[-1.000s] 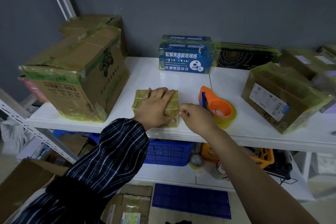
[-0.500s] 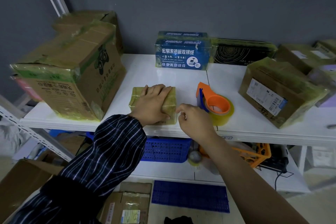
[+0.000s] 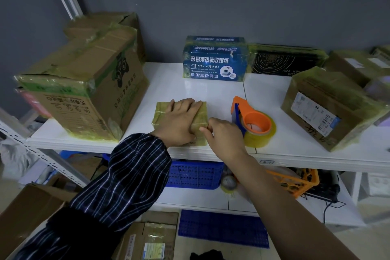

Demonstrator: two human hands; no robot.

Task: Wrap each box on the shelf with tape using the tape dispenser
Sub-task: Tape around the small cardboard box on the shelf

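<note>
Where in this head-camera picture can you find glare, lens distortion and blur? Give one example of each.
Head view: soft glare on the white shelf behind the small box; wide-angle distortion leans the large carton outward; the boxes at the far right look smeared.

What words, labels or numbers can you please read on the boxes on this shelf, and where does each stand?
"宏易来热敏收银纸": front of the blue box; its smaller lines are too blurred.
Black box: upside-down letters, too blurred.
Large carton: upside-down print, unreadable.
Shipping label on the right-hand box: too small.
</note>
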